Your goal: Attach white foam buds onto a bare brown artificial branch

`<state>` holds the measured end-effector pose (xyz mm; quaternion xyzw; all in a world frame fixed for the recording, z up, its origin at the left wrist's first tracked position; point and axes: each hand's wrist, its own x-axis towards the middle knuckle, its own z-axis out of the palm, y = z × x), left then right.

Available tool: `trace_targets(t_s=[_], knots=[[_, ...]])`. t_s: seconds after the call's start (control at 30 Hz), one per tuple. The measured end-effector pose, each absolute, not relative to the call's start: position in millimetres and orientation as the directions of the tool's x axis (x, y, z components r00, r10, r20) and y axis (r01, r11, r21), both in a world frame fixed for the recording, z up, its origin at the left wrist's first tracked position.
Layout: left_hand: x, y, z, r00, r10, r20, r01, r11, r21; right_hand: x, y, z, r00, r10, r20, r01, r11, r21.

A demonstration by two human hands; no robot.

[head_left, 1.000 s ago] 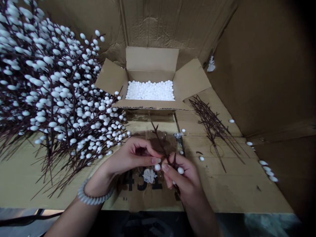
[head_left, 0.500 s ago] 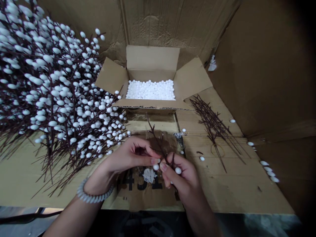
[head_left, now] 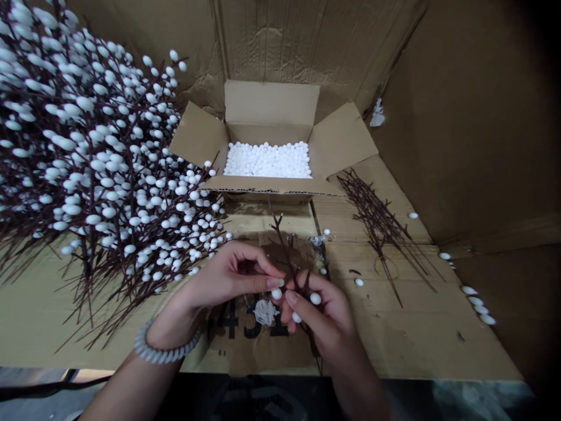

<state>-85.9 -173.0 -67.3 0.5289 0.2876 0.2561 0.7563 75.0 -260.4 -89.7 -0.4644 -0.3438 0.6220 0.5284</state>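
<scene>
Twig (head_left: 286, 250), thin, dark and forked, in right hand (head_left: 326, 313)

At lower centre, the right hand (head_left: 326, 313) grips a twig (head_left: 285, 248); a bead (head_left: 276, 294) sits at the left hand (head_left: 232, 275). Beaded stems (head_left: 116, 166) crowd the left, an open box (head_left: 272, 105) of beads (head_left: 267, 161) stands upper centre, bare twigs (head_left: 381, 225) lie right.

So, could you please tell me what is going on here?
A person is working with both bare hands over a cardboard surface. The right hand holds a dark branched twig with a few white beads near its fingers. The left hand has its fingertips at one white bead; whether they grip it is unclear. Behind stands an open box of beads, with beaded stems at left and bare twigs at right.
</scene>
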Motion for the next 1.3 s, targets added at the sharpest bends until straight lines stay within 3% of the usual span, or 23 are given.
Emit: trace_targets(t_s=[0.5,0.7,0.83,0.97,1.03,1.13,1.2,1.3], knots=[[-85,-174,-69,0.694,0.697,-0.179,-0.102,0.342,0.934,74,-258,-82,0.041,0.983,-0.178,-0.255,-0.162,-0.953],[-81,-175,-66,0.661,0.731,-0.167,-0.168,0.362,0.917,72,-259,-90,0.153,0.982,-0.114,-0.238,-0.076,-0.968],[-80,-175,-69,0.568,0.803,-0.183,-0.221,0.363,0.905,70,-263,-98,0.343,0.933,0.108,-0.047,0.132,-0.990],[-78,-176,-72,0.553,0.813,-0.182,-0.227,0.358,0.906,68,-259,-102,0.329,0.860,0.391,0.298,0.298,-0.907],[-78,-177,-73,0.562,0.807,-0.183,-0.217,0.357,0.909,69,-257,-100,0.304,0.846,0.438,0.361,0.323,-0.875],[-79,-175,-70,0.547,0.819,-0.175,-0.211,0.337,0.918,72,-256,-94,0.320,0.863,0.392,0.321,0.290,-0.902],[-83,-172,-68,0.483,0.864,-0.144,-0.129,0.232,0.964,75,-257,-93,0.355,0.878,0.322,0.260,0.238,-0.936],[-91,-166,-65,0.427,0.904,-0.024,0.258,-0.096,0.961,79,-259,-91,0.412,0.888,0.204,0.138,0.161,-0.977]])
